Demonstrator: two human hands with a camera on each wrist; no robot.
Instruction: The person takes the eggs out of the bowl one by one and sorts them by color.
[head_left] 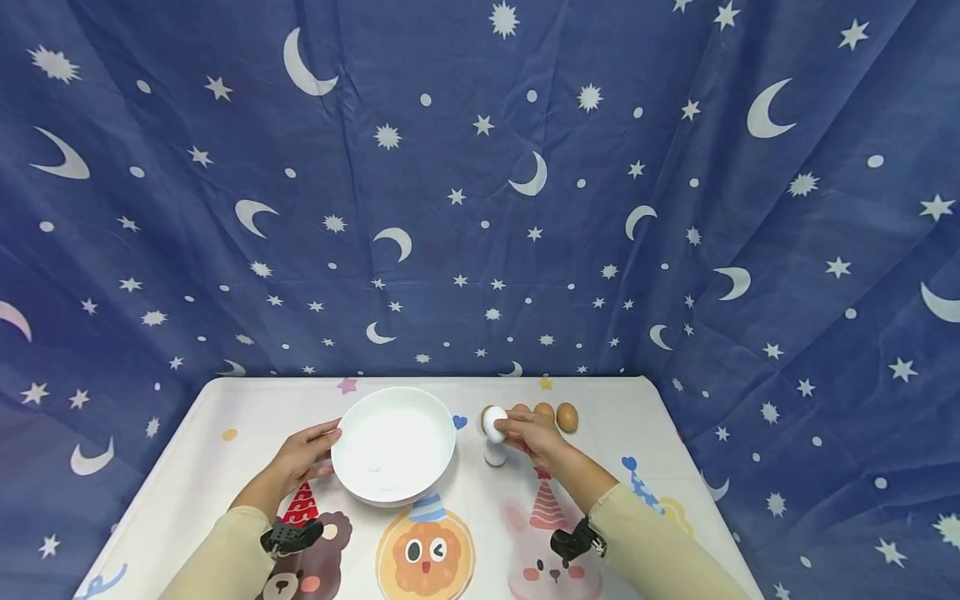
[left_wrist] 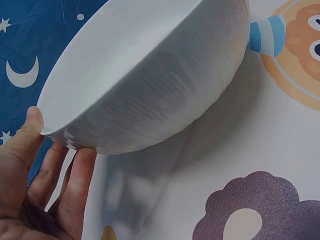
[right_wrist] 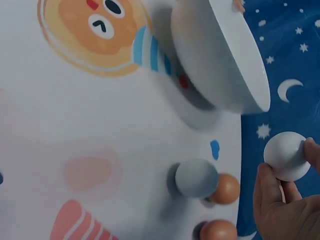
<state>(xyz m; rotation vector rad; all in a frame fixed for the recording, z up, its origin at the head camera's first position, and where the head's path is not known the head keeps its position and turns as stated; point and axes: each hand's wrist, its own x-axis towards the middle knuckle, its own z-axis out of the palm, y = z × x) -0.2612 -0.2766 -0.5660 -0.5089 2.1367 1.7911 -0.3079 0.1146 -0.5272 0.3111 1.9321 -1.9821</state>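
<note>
A white bowl (head_left: 393, 437) stands left of centre on the table. My left hand (head_left: 303, 454) grips its left side, the thumb at the rim and the fingers against the outer wall (left_wrist: 150, 107). Faint pale rounded shapes show low inside the bowl in the head view; I cannot tell what they are. Right of the bowl, my right hand (head_left: 531, 435) pinches a white egg (right_wrist: 285, 156) between thumb and fingertips, above the table. Below it lies another white egg (head_left: 494, 455). Several brown eggs (head_left: 567, 417) lie behind and beside the right hand, some partly hidden.
A white tablecloth (head_left: 247, 417) printed with cartoon figures covers the table. Behind and on both sides hangs a blue curtain (head_left: 450, 317) with moons and stars. A dark strap (head_left: 292, 535) goes round the left wrist, another (head_left: 576, 540) round the right.
</note>
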